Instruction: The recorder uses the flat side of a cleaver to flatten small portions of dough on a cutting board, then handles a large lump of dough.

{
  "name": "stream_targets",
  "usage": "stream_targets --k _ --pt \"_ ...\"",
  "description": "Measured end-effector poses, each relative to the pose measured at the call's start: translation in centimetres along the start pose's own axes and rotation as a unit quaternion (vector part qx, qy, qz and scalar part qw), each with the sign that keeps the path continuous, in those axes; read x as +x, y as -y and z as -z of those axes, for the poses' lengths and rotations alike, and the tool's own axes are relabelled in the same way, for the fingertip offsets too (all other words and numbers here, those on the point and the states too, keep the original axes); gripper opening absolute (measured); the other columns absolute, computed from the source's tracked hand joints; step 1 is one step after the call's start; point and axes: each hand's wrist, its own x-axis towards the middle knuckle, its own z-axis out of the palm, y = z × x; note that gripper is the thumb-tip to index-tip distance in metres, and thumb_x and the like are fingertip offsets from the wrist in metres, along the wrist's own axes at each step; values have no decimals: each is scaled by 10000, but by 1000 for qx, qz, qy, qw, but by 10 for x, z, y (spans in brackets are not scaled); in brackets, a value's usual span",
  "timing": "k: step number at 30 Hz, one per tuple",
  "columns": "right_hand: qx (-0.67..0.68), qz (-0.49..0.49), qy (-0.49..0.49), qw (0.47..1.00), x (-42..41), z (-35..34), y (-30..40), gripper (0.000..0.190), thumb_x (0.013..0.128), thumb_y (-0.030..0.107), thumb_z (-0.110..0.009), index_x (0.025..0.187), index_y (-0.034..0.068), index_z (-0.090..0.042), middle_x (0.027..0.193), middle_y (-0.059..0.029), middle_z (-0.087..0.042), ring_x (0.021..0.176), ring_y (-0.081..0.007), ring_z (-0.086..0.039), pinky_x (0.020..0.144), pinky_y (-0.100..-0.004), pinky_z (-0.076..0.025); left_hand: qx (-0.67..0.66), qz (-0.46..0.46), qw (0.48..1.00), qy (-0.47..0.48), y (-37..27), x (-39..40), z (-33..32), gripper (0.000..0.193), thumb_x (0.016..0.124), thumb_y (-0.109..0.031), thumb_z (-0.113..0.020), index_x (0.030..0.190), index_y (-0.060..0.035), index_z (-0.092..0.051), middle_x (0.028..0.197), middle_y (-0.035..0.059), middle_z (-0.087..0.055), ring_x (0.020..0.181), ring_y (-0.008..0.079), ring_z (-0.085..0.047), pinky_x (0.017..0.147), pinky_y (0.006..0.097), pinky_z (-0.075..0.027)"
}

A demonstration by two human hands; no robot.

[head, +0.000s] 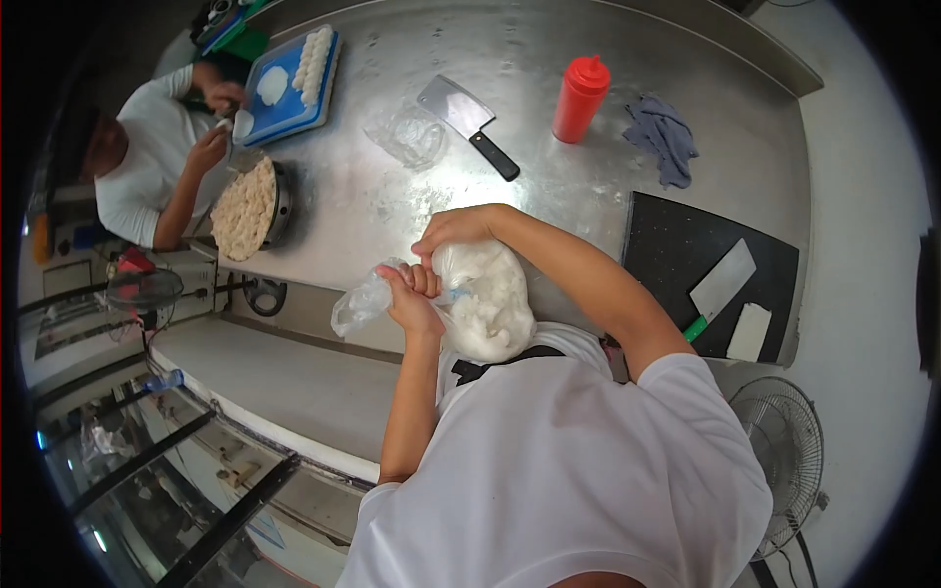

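Observation:
A clear plastic bag (pixel 491 301) bulges with a white, dough-like mass at the table's front edge, against my waist. My left hand (pixel 414 298) is closed round its gathered neck, and the loose plastic end (pixel 362 303) sticks out to the left of my fist. Bent over the far side of the bag, my right hand (pixel 459 229) grips the plastic close to the neck. Part of its grip is hidden by the hand itself. Beyond my hands, a cleaver (pixel 470 125) with a black handle lies beside a crumpled clear plastic bag (pixel 412 136).
A red squeeze bottle (pixel 581 99) and grey cloth (pixel 663 140) sit on the steel table (pixel 353 213). At right, a black board (pixel 669 250) holds a green-handled cleaver (pixel 724 279) and white block (pixel 750 332). A co-worker (pixel 158 154) works by a blue tray (pixel 283 114) and heaped bowl (pixel 246 206).

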Motion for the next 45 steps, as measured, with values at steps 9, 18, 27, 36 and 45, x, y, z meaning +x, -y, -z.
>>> stream_targets --k 9,18,27,36,45 --pt "-35 155 -498 852 -128 -94 -49 502 1006 413 -417 1025 0 -702 1025 -155 -699 992 -286 -629 970 -370 -424 429 -39 859 278 22 -6 -47 475 1033 -442 -435 704 -106 -503 609 8 -454 552 112 -414 513 287 -337" --pt "-6 52 -511 858 -248 -99 -24 281 945 251 -543 966 12 -689 943 -84 -719 864 -193 -645 804 -325 -479 245 231 798 500 -12 -72 -65 295 900 -344 -673 951 -56 -634 930 38 -619 784 172 -608 668 339 -483" --pt "337 26 -87 937 -180 -35 -31 540 888 316 -658 1324 24 -529 1296 -99 -562 1116 -171 -584 981 -332 -445 215 82 716 659 -100 -100 -125 627 882 -680 -503 813 -57 -512 632 -13 -384 593 103 -380 571 273 -349" --pt "292 254 -157 908 -163 -84 -37 671 840 352 -716 1365 8 -479 1274 -115 -576 1154 -215 -571 1009 -354 -439 417 -29 756 503 -98 -58 -83 683 953 -701 -305 648 -94 -377 552 -9 -344 535 115 -348 520 295 -307" --pt "595 350 -268 672 -127 -132 -133 574 958 496 -483 1304 40 -520 1260 -143 -593 1172 -265 -567 1002 -395 -456 569 -181 575 560 -65 -90 -49 270 978 -367 -519 848 -131 -512 807 6 -511 716 173 -504 655 379 -404"
